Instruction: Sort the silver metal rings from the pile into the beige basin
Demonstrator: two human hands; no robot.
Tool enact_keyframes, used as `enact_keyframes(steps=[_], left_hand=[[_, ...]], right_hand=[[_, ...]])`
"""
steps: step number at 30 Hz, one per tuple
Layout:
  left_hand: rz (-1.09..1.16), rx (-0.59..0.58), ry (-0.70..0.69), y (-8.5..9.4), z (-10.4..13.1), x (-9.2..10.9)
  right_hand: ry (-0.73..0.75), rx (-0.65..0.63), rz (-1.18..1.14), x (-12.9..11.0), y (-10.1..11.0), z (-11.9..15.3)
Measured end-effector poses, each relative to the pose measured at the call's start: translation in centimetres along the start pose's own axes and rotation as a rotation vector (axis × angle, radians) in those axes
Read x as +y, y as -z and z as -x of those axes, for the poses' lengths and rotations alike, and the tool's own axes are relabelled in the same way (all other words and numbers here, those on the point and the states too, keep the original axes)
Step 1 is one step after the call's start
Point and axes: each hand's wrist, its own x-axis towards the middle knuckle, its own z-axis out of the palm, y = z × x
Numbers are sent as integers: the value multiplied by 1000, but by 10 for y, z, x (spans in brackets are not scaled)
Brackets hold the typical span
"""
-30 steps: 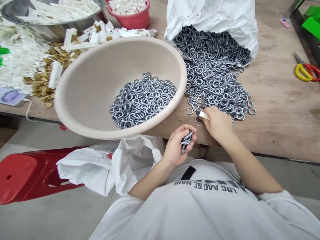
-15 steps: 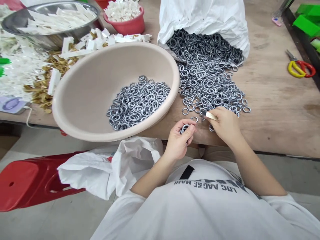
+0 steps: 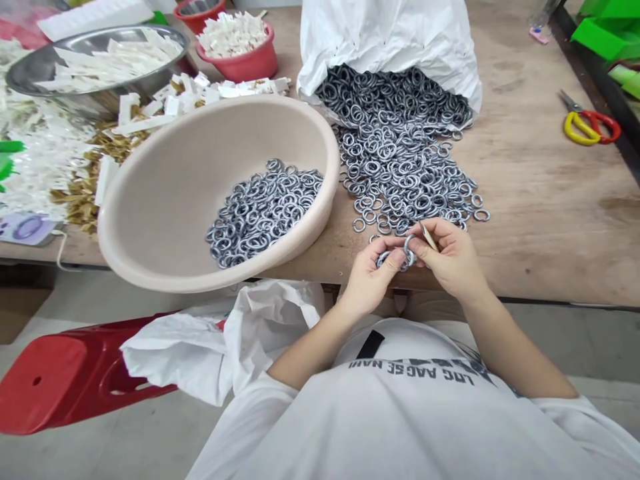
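At the front edge of the desk (image 3: 550,247), just before the heap (image 3: 410,167), the left hand (image 3: 373,275) clasps several rings (image 3: 383,259) and the right hand (image 3: 453,257) a slim tool (image 3: 429,238), with one ring (image 3: 406,247) between both. Too loose a pinch could let it slip to the floor (image 3: 575,343). The hands now meet; half a second ago they were apart.

Scissors (image 3: 590,119) laid near right edge of table (image 3: 540,227), green bins (image 3: 607,37) seen beyond. Red tub (image 3: 250,65) placed near steel bowl (image 3: 117,97), both set back from front edge.
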Motion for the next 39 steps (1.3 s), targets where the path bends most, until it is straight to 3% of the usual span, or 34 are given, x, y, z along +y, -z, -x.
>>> enact_keyframes(steps=[5,9,12,16,26,29,35,39], left_hand=[[-41,38,-81,-1,-3,-3],[-143,78,-226,-1,-2,-2],[-185,32,-289,-1,0,-2],[-104,-30,-187,2,1,-7],[5,75,-160,13,-2,-11],[14,42,-160,14,-1,-9],[155,-74,-34,15,3,-7],[127,-104,-50,19,4,-7]], right_hand=[[72,86,103,5,2,2],[51,49,42,8,2,2],[6,14,-27,9,-1,1],[-10,26,-44,9,-7,1],[98,-56,44,0,-15,11],[100,-38,40,1,-17,11],[123,-71,32,6,-21,11],[185,-104,69,7,-18,12]])
